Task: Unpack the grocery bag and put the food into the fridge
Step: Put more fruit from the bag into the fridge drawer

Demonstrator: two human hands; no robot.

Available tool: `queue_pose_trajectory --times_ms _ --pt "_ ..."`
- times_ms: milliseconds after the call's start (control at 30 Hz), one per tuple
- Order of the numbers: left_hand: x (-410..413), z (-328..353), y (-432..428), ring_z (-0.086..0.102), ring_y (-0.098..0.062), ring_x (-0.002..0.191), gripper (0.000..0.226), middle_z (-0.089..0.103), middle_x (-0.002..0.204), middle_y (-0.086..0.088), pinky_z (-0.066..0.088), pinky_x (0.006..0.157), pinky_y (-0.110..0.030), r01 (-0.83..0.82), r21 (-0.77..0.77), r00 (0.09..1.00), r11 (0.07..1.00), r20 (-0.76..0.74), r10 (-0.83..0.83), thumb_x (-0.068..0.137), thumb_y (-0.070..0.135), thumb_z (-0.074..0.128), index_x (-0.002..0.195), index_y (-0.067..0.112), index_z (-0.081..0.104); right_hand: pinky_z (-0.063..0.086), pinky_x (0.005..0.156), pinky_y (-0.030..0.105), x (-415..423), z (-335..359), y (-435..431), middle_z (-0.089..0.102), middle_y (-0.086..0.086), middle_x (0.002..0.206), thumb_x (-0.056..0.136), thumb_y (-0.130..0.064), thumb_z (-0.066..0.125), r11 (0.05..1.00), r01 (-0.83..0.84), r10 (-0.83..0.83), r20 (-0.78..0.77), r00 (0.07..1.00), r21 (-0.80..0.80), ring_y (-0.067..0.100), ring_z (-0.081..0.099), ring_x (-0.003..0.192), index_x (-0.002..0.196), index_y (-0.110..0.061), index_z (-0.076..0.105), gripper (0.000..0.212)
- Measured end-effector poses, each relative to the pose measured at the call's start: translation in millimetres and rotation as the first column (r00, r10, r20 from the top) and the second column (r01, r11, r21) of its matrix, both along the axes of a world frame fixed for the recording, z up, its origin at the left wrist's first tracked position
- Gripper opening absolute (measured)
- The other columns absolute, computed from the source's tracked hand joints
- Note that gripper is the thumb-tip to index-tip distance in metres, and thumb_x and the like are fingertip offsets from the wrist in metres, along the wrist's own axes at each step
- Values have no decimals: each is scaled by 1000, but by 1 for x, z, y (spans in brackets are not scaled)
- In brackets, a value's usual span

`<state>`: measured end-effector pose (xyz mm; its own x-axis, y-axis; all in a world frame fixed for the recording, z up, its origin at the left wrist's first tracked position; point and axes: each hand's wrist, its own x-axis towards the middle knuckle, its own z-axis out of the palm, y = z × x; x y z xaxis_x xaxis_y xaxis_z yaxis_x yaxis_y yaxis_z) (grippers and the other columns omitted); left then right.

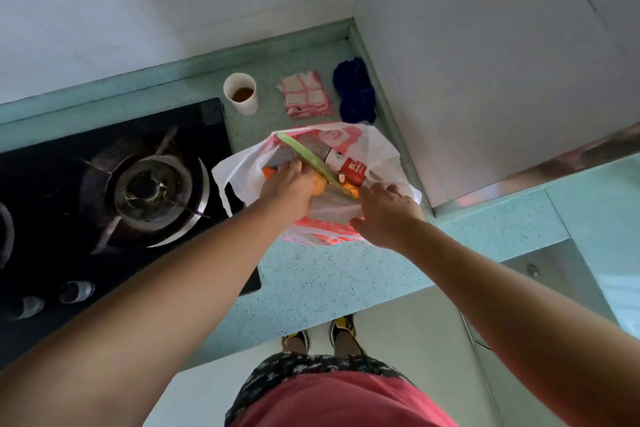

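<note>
Two hands are seen from the head camera at the grocery bag (377, 149), which is stood open on the teal countertop (329, 281) just right of the gas stove (114, 184). A long green stalk (304, 153) is laid across its mouth, its long axis running from far-left to near-right. The left hand (287, 184) is sunk inside beside the stalk, and whether anything is gripped cannot be told. The bag's near rim is gripped by the right hand (384, 215).
</note>
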<state>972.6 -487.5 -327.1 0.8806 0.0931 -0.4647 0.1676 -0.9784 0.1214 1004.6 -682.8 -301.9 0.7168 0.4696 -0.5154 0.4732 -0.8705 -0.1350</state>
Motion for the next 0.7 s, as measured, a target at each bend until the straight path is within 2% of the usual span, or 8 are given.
queue_pose_trajectory --times_ms 133,233,333,467,600,700 --pt "8 -14 3 49 -37 125 67 46 139 -20 48 96 -43 37 51 999 998 -15 -36 80 18 71 139 5 42 53 94 47 1 -3 -4 61 8 123 95 -45 54 997 59 -59 7 998 48 30 55 116 129 -16 52 44" --pt "10 -22 1 55 -35 119 70 52 134 -19 48 98 -44 87 87 996 992 -21 -85 75 22 77 135 6 45 55 92 47 1 -7 -6 62 7 120 95 -43 55 994 85 -87 23 996 73 29 57 112 125 -16 53 41" --pt "4 -23 -5 58 -32 116 75 55 130 -16 47 93 -42 113 102 993 988 -23 -112 73 21 80 136 8 42 54 92 47 0 -8 -6 61 8 119 96 -39 53 994 95 -97 24 995 62 30 55 113 125 -14 54 39" --pt "-10 -16 -4 60 -31 113 86 52 132 -14 51 87 -40 96 23 995 995 19 -96 70 31 85 139 11 37 53 90 46 2 -4 -4 60 11 118 98 -32 46 993 106 -107 31 994 47 31 53 112 124 -13 53 33" --pt "-26 3 2 56 -33 116 80 43 137 -12 52 82 -40 33 -76 999 997 45 -29 75 24 79 142 16 36 52 87 43 7 2 6 57 10 122 96 -34 51 996 87 -87 42 995 5 30 51 113 131 -13 48 41" --pt "-38 18 8 51 -33 116 72 41 129 -12 54 82 -45 -38 -139 997 990 57 46 76 22 74 138 20 37 49 85 40 13 1 18 57 9 121 93 -30 56 998 61 -61 26 998 11 28 52 111 131 -15 47 41"
